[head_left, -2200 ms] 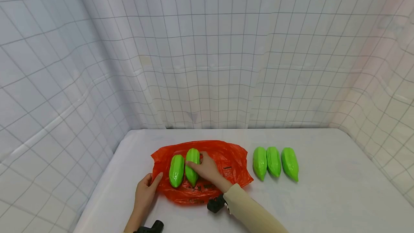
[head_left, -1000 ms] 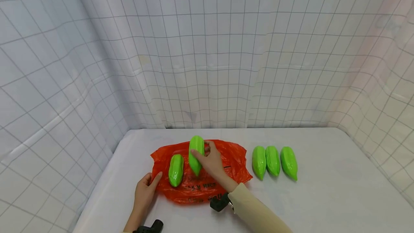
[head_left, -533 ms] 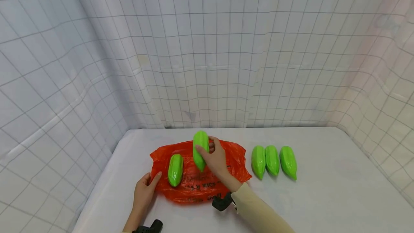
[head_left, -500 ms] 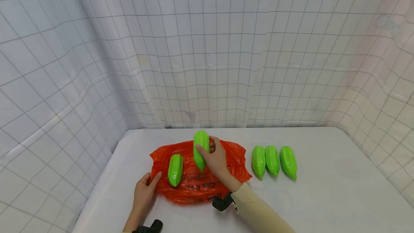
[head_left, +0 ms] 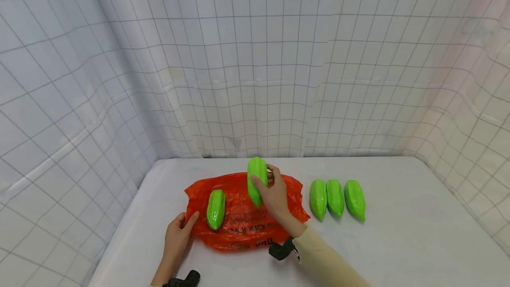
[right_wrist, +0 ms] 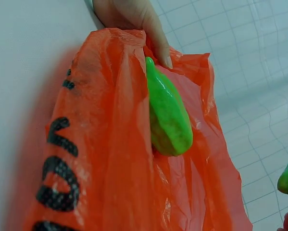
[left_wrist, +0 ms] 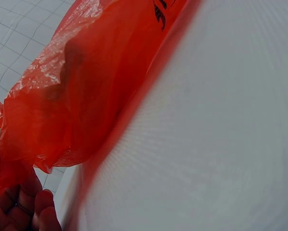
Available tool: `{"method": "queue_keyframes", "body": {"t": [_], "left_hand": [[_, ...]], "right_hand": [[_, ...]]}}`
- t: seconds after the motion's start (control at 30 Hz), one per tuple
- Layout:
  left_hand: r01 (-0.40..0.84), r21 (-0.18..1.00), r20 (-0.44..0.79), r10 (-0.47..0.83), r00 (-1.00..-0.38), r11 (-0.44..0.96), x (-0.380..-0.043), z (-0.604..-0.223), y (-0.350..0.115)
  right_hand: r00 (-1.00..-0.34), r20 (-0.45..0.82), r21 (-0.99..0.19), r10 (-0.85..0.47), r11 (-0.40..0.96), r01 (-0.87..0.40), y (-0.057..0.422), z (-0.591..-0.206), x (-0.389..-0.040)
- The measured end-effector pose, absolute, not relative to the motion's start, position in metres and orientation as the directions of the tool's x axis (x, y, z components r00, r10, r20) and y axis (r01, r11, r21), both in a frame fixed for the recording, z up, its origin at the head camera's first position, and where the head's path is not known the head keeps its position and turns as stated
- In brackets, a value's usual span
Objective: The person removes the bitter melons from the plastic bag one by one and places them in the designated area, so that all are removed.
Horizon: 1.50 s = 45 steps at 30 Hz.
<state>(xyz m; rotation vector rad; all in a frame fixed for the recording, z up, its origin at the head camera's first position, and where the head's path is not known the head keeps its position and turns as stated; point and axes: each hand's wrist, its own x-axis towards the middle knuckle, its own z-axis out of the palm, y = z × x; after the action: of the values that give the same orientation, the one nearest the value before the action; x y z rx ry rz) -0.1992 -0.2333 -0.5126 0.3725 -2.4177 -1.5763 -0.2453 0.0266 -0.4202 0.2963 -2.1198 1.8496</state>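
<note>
A red plastic bag (head_left: 247,229) with black print lies flat on the white table. My left hand (head_left: 177,236) pinches its left edge between thumb and fingers; the left wrist view shows the red film (left_wrist: 81,96) running into that hand. One glossy green ribbed fruit (head_left: 216,210), pointed at one end, lies on the bag near the left hand. In the right wrist view this fruit (right_wrist: 168,113) sits partly behind a fold. My right hand (head_left: 275,194) grips a second green ribbed fruit (head_left: 256,183), raised over the bag's middle with its pointed end toward me.
Three more green fruits stand in a row right of the bag: a left one (head_left: 318,199), a middle one (head_left: 335,197) and a right one (head_left: 355,200). A white gridded curtain (head_left: 255,79) encloses the table (head_left: 406,220) at the back and sides.
My right hand has lifted the second green fruit off the bag and carried it to the right and away from me. The left hand has kept its hold on the bag's edge.
</note>
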Motion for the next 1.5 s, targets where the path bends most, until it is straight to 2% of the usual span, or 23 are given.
{"method": "queue_keyframes", "body": {"t": [0.1,0.3,0.53,0.7,1.0,1.2,1.5], "left_hand": [[-0.088,0.916,0.053,-0.336,-0.941,0.391,-0.199,-0.513,-0.233],[-0.077,0.917,0.065,-0.338,-0.939,0.390,-0.199,-0.514,-0.233],[-0.076,0.920,0.063,-0.335,-0.940,0.386,-0.198,-0.512,-0.234],[-0.096,0.917,0.044,-0.337,-0.940,0.388,-0.198,-0.511,-0.233],[-0.097,0.915,0.044,-0.335,-0.941,0.393,-0.199,-0.511,-0.232],[-0.099,0.914,0.045,-0.338,-0.940,0.395,-0.200,-0.510,-0.233],[-0.088,0.921,0.049,-0.338,-0.940,0.381,-0.198,-0.510,-0.233]], "right_hand": [[-0.926,0.373,-0.921,0.053,0.147,-0.362,0.031,-0.407,-0.235],[-0.920,0.386,-0.916,0.068,0.147,-0.374,0.044,-0.405,-0.235],[-0.913,0.385,-0.916,0.137,0.178,-0.360,0.062,-0.437,-0.264],[-0.907,0.388,-0.914,0.165,0.194,-0.356,0.074,-0.439,-0.265],[-0.884,0.396,-0.916,0.250,0.175,-0.360,0.098,-0.440,-0.269],[-0.906,0.334,-0.943,0.261,0.110,-0.315,0.118,-0.435,-0.268],[-0.864,0.361,-0.927,0.350,0.237,-0.291,0.149,-0.437,-0.275]]}}
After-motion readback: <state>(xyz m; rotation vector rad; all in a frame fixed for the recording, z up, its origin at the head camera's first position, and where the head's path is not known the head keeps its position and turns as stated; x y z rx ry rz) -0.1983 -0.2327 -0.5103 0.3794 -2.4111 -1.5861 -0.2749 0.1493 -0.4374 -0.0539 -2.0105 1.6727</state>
